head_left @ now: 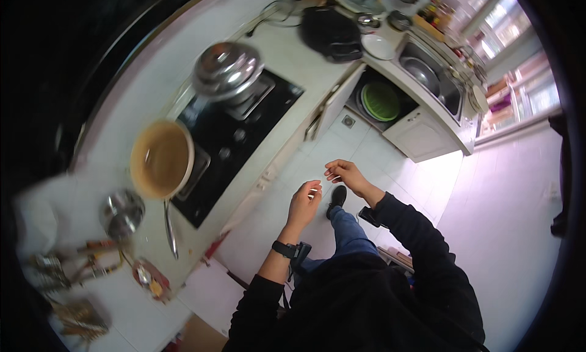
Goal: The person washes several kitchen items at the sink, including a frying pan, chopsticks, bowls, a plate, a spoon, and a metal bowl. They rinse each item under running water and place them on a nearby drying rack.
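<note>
Apparently having pan (161,161) and pot (227,71) set in place, but handling nothing yet. Counting one steel bowl (122,215) toward the left end of the worktop (284,55), one cream pan over the left burner (198,175) (contents unclear), and one domed steel pot on the right burner (254,100). Curling the left grip (302,205) loosely and holding the right grip (350,174) parted, two in all, both empty, off the front edge. Spotting one green basket (379,102) inside one open cupboard (337,100) under the worktop's right arm.
</note>
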`<action>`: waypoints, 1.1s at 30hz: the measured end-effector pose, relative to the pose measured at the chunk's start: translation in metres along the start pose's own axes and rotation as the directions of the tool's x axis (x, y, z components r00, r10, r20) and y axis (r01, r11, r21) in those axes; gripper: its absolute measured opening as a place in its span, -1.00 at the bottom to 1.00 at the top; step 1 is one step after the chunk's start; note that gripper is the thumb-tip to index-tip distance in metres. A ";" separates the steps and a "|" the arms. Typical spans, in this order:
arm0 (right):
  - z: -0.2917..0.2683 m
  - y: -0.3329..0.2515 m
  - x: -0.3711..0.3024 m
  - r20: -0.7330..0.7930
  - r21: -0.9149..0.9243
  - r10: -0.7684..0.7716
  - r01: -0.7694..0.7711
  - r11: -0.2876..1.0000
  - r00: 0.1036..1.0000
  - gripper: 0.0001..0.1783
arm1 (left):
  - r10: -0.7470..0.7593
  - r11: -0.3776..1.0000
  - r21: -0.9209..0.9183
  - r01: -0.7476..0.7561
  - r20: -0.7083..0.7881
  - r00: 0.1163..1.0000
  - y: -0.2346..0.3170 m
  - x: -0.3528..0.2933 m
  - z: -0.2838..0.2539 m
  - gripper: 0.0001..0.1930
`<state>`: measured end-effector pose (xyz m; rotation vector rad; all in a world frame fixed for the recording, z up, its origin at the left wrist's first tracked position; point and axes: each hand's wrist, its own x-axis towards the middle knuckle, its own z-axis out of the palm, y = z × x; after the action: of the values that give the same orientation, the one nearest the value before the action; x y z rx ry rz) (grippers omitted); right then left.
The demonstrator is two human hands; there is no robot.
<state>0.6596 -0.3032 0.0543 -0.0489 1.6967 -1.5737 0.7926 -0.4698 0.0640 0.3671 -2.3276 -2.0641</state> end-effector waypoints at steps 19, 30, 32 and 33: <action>-0.497 -0.154 0.165 -0.389 0.244 -0.057 0.163 0.956 0.919 -0.75 | -0.408 0.814 -0.350 0.464 0.223 0.885 0.055 0.552 0.336 -0.64; -0.654 -0.195 0.267 -0.437 0.427 0.178 0.029 0.904 0.882 -0.72 | -0.565 0.763 -0.461 0.453 -0.134 0.814 -0.008 0.731 0.392 -0.74; -0.688 -0.194 0.267 -0.479 0.479 0.245 0.017 0.878 0.843 -0.72 | -0.537 0.789 -0.417 0.450 -0.113 0.836 -0.005 0.737 0.391 -0.72; -0.707 -0.190 0.264 -0.487 0.496 0.231 0.049 0.867 0.842 -0.72 | -0.488 0.823 -0.404 0.400 -0.140 0.862 -0.001 0.737 0.391 -0.72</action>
<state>-0.0077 0.0953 0.0106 0.7984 1.5909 -2.0222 0.0126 -0.2199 -0.0975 1.1698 -1.7876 -2.4109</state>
